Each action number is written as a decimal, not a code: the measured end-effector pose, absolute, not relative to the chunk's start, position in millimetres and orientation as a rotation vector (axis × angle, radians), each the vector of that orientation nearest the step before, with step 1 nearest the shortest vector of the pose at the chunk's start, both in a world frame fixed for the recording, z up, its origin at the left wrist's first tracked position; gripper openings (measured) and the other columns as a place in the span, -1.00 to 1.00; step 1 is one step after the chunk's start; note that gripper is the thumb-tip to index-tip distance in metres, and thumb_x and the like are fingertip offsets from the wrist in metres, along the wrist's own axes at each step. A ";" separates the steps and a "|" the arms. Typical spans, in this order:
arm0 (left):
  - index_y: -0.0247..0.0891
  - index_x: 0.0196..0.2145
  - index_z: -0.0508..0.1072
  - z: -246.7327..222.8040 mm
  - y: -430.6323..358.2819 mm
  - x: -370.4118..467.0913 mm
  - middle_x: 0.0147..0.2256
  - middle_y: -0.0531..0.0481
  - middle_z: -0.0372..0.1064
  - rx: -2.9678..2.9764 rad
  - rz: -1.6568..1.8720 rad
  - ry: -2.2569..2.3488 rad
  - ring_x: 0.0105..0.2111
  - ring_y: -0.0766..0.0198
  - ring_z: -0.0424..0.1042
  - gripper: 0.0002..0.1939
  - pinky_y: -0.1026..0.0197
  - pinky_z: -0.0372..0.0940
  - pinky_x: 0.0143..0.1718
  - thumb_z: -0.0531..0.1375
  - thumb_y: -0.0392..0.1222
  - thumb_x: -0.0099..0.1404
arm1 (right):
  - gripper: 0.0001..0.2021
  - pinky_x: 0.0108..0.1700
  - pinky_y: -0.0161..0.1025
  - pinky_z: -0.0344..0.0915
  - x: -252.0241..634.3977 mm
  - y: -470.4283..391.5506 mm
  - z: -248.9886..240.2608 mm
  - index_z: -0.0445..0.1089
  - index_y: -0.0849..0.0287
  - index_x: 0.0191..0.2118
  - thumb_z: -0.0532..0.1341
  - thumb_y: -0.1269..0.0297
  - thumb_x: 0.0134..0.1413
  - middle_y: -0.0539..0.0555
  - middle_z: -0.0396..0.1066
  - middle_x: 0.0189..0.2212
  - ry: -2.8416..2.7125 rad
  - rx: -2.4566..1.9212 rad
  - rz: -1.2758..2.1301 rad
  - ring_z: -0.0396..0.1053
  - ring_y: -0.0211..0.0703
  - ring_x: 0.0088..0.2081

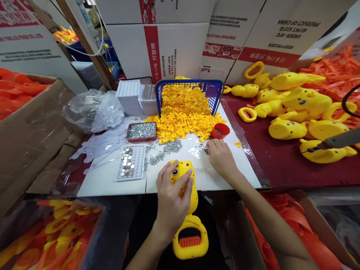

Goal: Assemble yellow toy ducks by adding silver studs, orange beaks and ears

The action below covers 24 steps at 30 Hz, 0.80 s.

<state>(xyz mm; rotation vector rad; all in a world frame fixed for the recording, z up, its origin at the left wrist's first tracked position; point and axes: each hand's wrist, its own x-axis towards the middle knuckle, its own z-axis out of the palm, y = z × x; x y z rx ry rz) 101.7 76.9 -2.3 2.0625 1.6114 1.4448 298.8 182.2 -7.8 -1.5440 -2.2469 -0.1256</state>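
My left hand [174, 187] grips a yellow plastic duck toy [194, 198] at the table's front edge, thumb and fingers spread over its head. The toy's looped handle with an orange ribbed insert hangs toward my lap. My right hand [221, 155] is at a small scatter of dark metal bits [206, 150], fingers bent down and drawn together; whatever is between the fingertips is hidden. Just beyond it stands a red cup [225, 129] with small metal pieces inside. Loose silver metal parts [165, 150] lie left of my right hand.
A blue basket [221, 93] spills small yellow plastic parts [182, 125] onto the white board. On the left are a red tray [142, 140] of metal parts and a white tray [138, 165] with silver discs. More duck toys [306, 101] and a power screwdriver [337, 140] are at right.
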 end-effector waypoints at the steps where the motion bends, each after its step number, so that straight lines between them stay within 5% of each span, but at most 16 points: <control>1: -0.13 -0.09 0.58 -2.1 77.8 103.6 0.06 -0.20 0.36 2.059 1.454 1.621 0.12 -0.08 0.36 -0.78 -0.24 0.37 0.07 0.24 -0.34 0.36 | -0.76 -0.17 -0.08 0.25 297.7 178.4 -4.3 0.35 0.21 -0.28 -0.02 0.45 0.36 0.24 0.43 -0.29 -2.225 -1.526 -0.104 0.32 0.03 -0.24; 8: -0.14 -0.05 0.55 -4.5 80.4 110.0 0.03 -0.20 0.41 2.034 1.516 1.640 0.11 -0.08 0.39 -0.78 -0.24 0.37 0.07 0.25 -0.30 0.36 | -0.88 -0.27 -0.28 0.32 267.2 116.2 35.6 0.27 0.11 -0.27 0.09 0.38 0.37 0.01 0.34 -0.37 -2.019 -1.134 0.683 0.34 -0.21 -0.32; 18: -0.17 -0.12 0.56 -5.2 74.1 104.7 -0.03 -0.12 0.56 2.170 1.484 1.566 0.19 -0.19 0.37 -0.79 -0.38 0.27 0.16 0.24 -0.40 0.34 | -0.86 -0.30 -0.30 0.35 258.6 104.4 31.6 0.32 0.14 -0.33 0.14 0.38 0.31 0.00 0.37 -0.42 -1.931 -1.138 0.907 0.35 -0.25 -0.36; 24: -0.15 -0.21 0.59 -0.1 75.0 105.9 -0.02 -0.08 0.56 2.108 1.376 1.587 0.21 -0.21 0.34 -0.84 -0.40 0.25 0.18 0.22 -0.34 0.38 | -0.83 -0.18 -0.12 0.42 285.3 98.2 39.4 0.45 0.09 -0.09 0.18 0.42 0.27 0.13 0.50 -0.24 -2.178 -0.970 0.313 0.46 -0.09 -0.22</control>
